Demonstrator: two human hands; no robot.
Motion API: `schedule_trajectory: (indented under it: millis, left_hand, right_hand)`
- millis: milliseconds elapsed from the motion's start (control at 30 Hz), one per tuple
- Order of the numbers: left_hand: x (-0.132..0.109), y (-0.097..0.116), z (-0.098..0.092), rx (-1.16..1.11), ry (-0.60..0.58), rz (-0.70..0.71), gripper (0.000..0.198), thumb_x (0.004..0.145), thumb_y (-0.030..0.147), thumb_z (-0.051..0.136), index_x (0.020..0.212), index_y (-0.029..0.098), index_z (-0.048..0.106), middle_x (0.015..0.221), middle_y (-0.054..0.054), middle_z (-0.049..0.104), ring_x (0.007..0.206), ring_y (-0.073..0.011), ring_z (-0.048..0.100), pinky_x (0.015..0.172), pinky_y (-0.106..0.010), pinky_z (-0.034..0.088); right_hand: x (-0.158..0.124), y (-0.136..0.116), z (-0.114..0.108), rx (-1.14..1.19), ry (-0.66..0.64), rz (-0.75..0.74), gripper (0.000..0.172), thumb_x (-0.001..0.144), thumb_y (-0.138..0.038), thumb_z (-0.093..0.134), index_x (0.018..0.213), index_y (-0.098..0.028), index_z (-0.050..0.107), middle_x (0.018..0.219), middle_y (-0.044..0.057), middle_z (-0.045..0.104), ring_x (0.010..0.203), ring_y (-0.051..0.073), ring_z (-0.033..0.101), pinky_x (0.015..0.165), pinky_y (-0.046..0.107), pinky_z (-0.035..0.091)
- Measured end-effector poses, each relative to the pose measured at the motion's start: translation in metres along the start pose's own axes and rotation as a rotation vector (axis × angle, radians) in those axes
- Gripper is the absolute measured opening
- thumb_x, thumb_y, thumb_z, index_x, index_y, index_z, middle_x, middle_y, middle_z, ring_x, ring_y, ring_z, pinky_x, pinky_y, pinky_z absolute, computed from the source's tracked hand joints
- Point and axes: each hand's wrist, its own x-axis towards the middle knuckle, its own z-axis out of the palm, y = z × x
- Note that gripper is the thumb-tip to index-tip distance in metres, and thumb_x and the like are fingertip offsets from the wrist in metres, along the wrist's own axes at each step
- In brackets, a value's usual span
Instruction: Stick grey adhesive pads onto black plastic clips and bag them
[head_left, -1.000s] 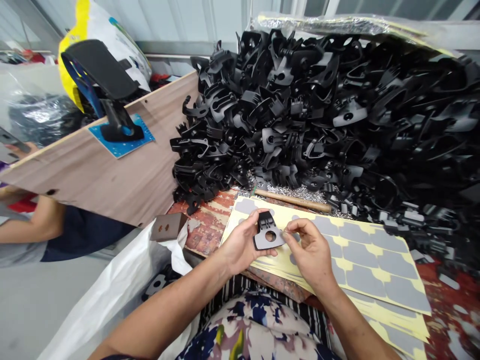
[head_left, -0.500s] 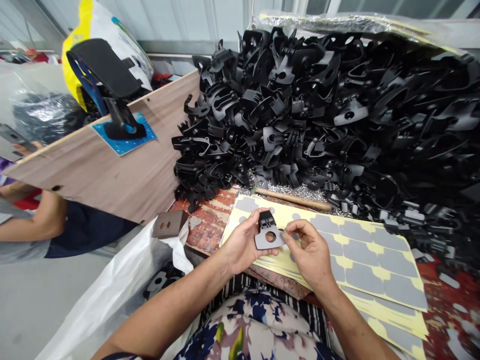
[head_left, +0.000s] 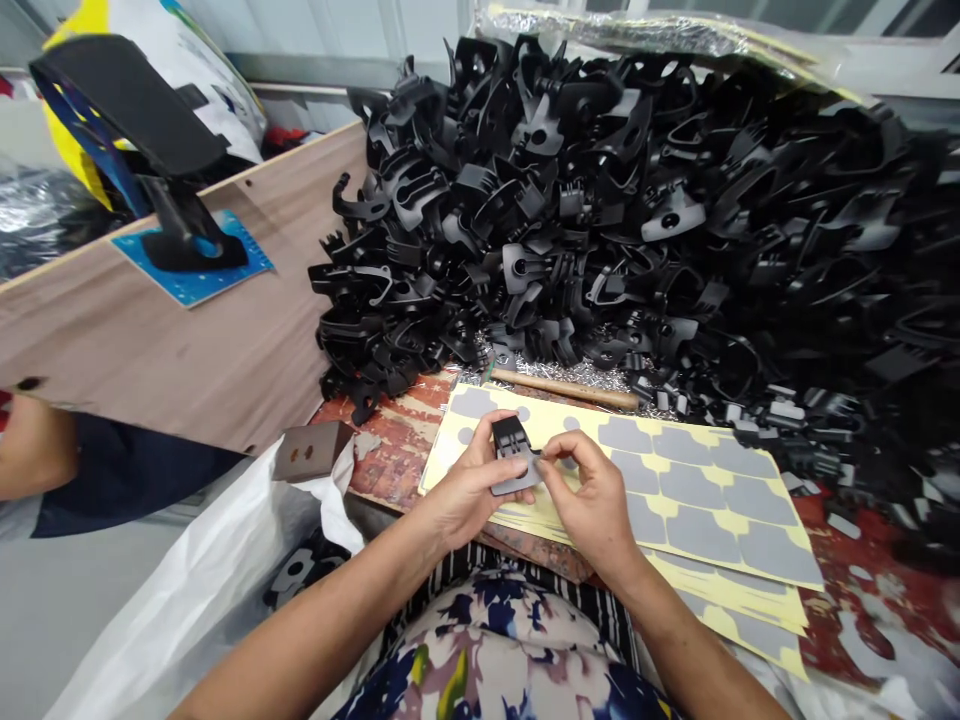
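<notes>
Since a second ago I have tipped the black plastic bracket (head_left: 511, 458) away from the camera: its flat base, then shown face-on with the round hole plain, now lies foreshortened, the hole hidden behind my right thumb. My right hand (head_left: 592, 505), which then pinched at the base's 3 o'clock edge, has closed in over that face. I judge this to mean a grey adhesive pad is being pressed down onto the base, though the pad itself cannot be told apart from the plastic.

My left hand (head_left: 469, 490) clamps the bracket from 9 o'clock, thumb along its upper edge; the two hands are together, fingertips touching around the part.

The bracket is matte black, with a ribbed hinge block standing at its 12 o'clock end and a grey-looking flat plate below. It is held just above the yellow sheet of grey pads (head_left: 675, 480), at the sheet's 9 o'clock end. The heap of black brackets (head_left: 637, 220) rises at 12 o'clock; a wooden stick (head_left: 570, 390) lies between heap and sheet.
</notes>
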Motion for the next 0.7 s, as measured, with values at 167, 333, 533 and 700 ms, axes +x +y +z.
schedule_trajectory:
  millis: [167,333,533,700]
  left_hand:
    - [0.007,-0.018,0.001,0.168,0.119,0.146,0.058,0.080,0.034,0.085,0.121,0.029,0.044,0.092,0.004,0.057,0.061,-0.0126,0.060,0.047,-0.024,0.052]
    - [0.002,-0.021,-0.006,0.256,0.197,0.154,0.053,0.080,0.030,0.081,0.118,0.029,0.044,0.092,0.004,0.057,0.055,-0.0128,0.060,0.038,-0.023,0.049]
    - [-0.025,0.002,-0.009,0.162,0.150,0.012,0.052,0.080,0.032,0.081,0.118,0.028,0.047,0.071,0.007,0.053,0.049,-0.0159,0.061,0.033,-0.021,0.044]
    - [-0.061,0.036,-0.021,0.220,0.215,0.067,0.061,0.075,0.033,0.088,0.125,0.029,0.053,0.084,-0.001,0.067,0.056,-0.0154,0.064,0.039,-0.019,0.046]
  right_hand:
    - [-0.013,0.002,0.010,-0.217,0.022,-0.169,0.018,0.095,-0.013,0.056,0.109,-0.025,0.054,0.110,0.009,0.059,0.099,0.024,0.064,0.083,0.039,0.055]
    - [-0.017,0.006,0.009,-0.520,0.002,-0.339,0.035,0.094,-0.019,0.064,0.126,-0.025,0.052,0.130,0.017,0.055,0.118,0.036,0.058,0.098,0.057,0.048]
    - [0.012,-0.009,-0.010,-0.145,-0.415,-0.013,0.030,0.089,-0.027,0.072,0.114,-0.025,0.057,0.106,0.005,0.066,0.098,0.024,0.064,0.086,0.039,0.053]
    - [0.028,-0.026,-0.007,-0.093,-0.655,-0.061,0.012,0.093,-0.014,0.061,0.092,-0.024,0.067,0.086,-0.003,0.069,0.078,0.015,0.062,0.072,0.027,0.046]
